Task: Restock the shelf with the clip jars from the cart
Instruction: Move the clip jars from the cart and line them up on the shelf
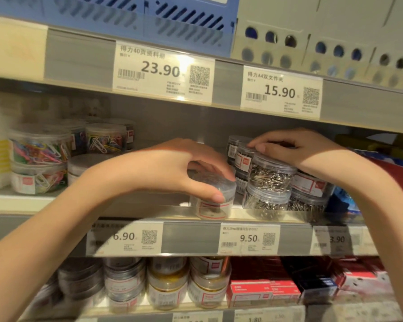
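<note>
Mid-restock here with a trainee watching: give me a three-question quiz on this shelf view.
1. True or false: the left hand grips a clear jar at the shelf's front edge.
2. What do the right hand's fingers touch? A) the 15.90 price tag B) the lid of a stacked silver-clip jar C) a red box
3. Fill in: the price tag below the silver-clip jars reads ____.

Key: 1 true; 2 B; 3 9.50

Pretty warm, dim store light from above. There's glare on the 23.90 price tag (164, 70), and the middle shelf (242, 213) sits in shadow. Motion blur smears the left edge and bottom corners, plus some wide-angle bending.
</note>
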Motion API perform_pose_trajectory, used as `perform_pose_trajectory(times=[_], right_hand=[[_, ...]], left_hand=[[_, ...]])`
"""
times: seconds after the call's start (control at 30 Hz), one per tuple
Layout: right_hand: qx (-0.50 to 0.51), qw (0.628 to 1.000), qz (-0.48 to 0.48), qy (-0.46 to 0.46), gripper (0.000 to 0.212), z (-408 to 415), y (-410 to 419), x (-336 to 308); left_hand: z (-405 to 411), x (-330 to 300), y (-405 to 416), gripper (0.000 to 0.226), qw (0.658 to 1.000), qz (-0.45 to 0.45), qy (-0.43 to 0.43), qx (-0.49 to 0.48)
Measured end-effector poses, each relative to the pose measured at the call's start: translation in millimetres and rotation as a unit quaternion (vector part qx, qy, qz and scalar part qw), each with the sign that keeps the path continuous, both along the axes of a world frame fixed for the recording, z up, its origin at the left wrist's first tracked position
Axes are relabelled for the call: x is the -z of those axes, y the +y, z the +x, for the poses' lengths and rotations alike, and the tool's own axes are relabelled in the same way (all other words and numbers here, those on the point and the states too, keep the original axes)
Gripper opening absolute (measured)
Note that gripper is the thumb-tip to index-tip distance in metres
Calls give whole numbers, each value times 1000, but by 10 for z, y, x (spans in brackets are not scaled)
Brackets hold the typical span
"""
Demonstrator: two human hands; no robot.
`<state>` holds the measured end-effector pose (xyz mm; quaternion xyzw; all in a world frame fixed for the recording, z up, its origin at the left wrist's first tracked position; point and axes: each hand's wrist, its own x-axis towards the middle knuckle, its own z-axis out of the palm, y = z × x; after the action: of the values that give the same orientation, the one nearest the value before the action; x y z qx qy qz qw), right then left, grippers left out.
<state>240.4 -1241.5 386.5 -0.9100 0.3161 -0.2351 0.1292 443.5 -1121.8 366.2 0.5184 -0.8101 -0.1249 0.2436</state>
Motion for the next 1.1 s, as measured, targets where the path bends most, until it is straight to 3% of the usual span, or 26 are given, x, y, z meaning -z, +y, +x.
perform_pose_trajectory(times=[0.2,0.57,0.77,0.93,1.1], right_hand=[[8,1000,-7,4,19,0,11,-10],[7,1000,-12,11,16,7,18,-11],[29,998,-46,32,15,-11,29,-36],[21,997,-69,12,16,19,145,-105],[-10,996,-75,39,18,252,286,-107]], left_hand=[[-49,21,-26,48,1000,-28,0,-11],[-142,115,-95,51,999,-34,38,0],[-65,128,-2,57,1000,-11,-10,-14],[146,164,95,66,995,16,-52,-81],[281,211,215,49,989,43,-55,-128]])
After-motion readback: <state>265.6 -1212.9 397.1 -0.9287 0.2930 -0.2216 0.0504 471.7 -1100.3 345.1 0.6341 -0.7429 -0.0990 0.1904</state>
